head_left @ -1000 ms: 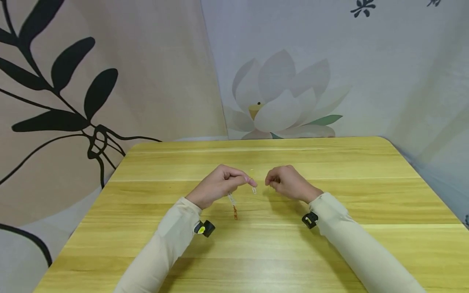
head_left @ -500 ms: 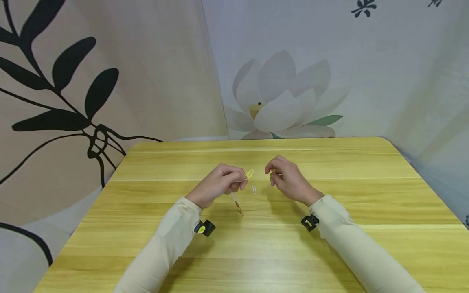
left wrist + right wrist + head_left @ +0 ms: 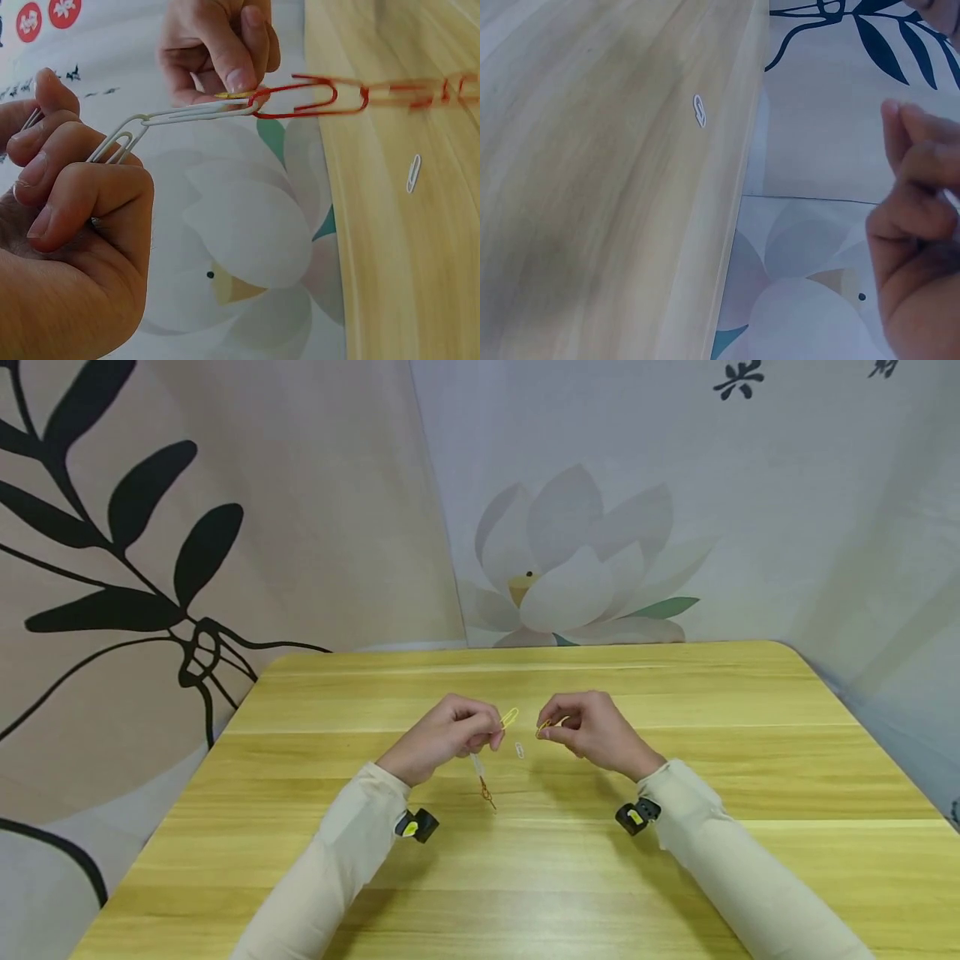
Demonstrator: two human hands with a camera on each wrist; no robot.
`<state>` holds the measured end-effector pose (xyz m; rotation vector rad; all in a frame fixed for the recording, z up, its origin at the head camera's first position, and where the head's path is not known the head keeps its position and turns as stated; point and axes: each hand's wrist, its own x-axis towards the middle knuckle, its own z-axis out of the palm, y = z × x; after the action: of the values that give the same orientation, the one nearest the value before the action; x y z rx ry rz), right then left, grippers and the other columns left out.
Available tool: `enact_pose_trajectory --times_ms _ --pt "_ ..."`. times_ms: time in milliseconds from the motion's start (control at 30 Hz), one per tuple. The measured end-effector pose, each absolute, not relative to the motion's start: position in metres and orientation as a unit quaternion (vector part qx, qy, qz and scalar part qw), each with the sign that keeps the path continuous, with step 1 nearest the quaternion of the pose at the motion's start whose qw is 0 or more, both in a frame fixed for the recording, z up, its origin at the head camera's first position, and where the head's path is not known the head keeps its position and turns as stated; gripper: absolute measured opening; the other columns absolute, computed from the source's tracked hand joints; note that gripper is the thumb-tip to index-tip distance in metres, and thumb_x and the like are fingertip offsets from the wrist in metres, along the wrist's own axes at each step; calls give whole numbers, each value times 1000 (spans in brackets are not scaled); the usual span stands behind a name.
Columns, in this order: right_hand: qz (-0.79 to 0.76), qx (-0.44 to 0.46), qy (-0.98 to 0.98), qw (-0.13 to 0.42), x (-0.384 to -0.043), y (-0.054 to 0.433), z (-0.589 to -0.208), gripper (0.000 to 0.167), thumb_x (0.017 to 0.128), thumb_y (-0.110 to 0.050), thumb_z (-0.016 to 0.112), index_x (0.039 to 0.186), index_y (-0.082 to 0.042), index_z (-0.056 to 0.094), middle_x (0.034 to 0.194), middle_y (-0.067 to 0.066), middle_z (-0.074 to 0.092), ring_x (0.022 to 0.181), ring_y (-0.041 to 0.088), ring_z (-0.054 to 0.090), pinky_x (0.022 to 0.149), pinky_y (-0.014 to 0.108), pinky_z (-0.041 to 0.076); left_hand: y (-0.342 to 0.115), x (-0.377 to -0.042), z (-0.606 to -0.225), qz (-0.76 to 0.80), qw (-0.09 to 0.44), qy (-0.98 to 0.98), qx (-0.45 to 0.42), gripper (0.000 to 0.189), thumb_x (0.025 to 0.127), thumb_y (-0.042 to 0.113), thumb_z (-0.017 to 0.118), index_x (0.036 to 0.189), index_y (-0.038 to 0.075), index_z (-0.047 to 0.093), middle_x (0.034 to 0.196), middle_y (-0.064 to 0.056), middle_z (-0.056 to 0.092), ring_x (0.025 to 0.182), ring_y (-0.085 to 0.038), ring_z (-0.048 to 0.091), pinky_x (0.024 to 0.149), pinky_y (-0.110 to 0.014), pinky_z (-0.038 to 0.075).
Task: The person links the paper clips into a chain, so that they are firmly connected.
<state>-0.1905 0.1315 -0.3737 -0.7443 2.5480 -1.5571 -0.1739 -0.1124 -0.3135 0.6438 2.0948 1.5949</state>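
Observation:
In the head view my left hand [image 3: 446, 735] grips a chain of paper clips. A yellow paper clip [image 3: 510, 718] sticks out past its fingertips. Below the hand, white and orange-red links [image 3: 486, 790] dangle. The left wrist view shows white paper clips [image 3: 199, 112] running from the curled fingers into red paper clips [image 3: 315, 97], blurred at the far end. My right hand [image 3: 603, 732] pinches another yellow paper clip [image 3: 543, 727] between thumb and forefinger, a short gap from the left one. In the right wrist view that clip cannot be made out.
One loose white paper clip [image 3: 520, 750] lies on the wooden table [image 3: 570, 877], beneath and between the hands. Behind the table's far edge hangs a printed cloth [image 3: 322, 527] with leaves and a lotus.
The left fingers have curled in, and the yellow clip now stands out from them. The right hand has turned and dipped, bringing its yellow clip into sight. The dangling chain has swung.

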Motion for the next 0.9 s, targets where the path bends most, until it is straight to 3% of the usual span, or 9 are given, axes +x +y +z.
enact_pose_trajectory --times_ms 67,133,200,267,333,433,533,767,900 --pt "-485 -261 834 31 -190 132 -373 12 95 -4 66 103 -8 75 99 13 74 57 5 53 55 22 46 -112 -174 -314 577 215 753 234 28 94 7 42 71 7 59 64 3 45 59 -12 34 57 -23 29" --pt "-472 -276 836 38 -191 133 -374 24 97 -2 61 118 -9 72 103 11 72 58 4 50 56 22 44 -112 -174 -315 577 215 751 238 29 95 7 42 72 6 59 64 3 45 59 -12 34 57 -24 29" --pt "-470 -280 835 54 -190 132 -375 38 99 -1 57 137 -7 58 103 12 69 53 6 41 53 22 40 -112 -174 -315 577 216 750 241 29 95 8 41 72 6 59 64 3 45 58 -12 34 57 -24 29" --pt "-474 -278 833 63 -189 132 -374 49 100 0 56 146 -4 42 100 13 67 50 6 40 51 23 37 -112 -174 -315 575 215 751 242 29 96 8 41 72 6 59 64 3 46 58 -12 34 57 -24 30" --pt "-487 -264 830 61 -188 131 -373 50 98 0 59 143 -2 39 95 14 68 51 8 48 52 23 39 -111 -174 -315 575 215 751 243 29 95 8 41 72 6 59 65 3 47 58 -11 34 57 -24 30" --pt "-506 -239 827 44 -187 130 -371 33 93 1 66 123 3 50 93 16 70 64 10 63 59 23 49 -111 -175 -316 573 215 752 243 29 96 8 42 73 6 59 65 3 46 58 -11 34 56 -24 30" --pt "-519 -223 825 32 -187 129 -370 17 92 2 68 107 3 60 93 16 71 77 12 70 70 25 58 -111 -175 -316 574 216 752 242 28 96 8 42 73 5 59 65 3 45 58 -11 34 57 -23 31" --pt "-500 -231 834 14 -188 130 -371 14 93 1 65 106 -1 69 92 14 74 71 10 69 65 22 55 -112 -175 -315 566 214 758 243 29 96 8 43 75 4 62 61 4 42 55 -11 32 56 -24 29" --pt "-494 -234 837 3 -187 130 -369 14 92 -3 69 106 -5 72 91 12 75 64 8 65 57 21 49 -112 -175 -314 558 208 763 251 30 97 8 43 80 -3 65 54 5 36 51 -11 28 55 -24 29"
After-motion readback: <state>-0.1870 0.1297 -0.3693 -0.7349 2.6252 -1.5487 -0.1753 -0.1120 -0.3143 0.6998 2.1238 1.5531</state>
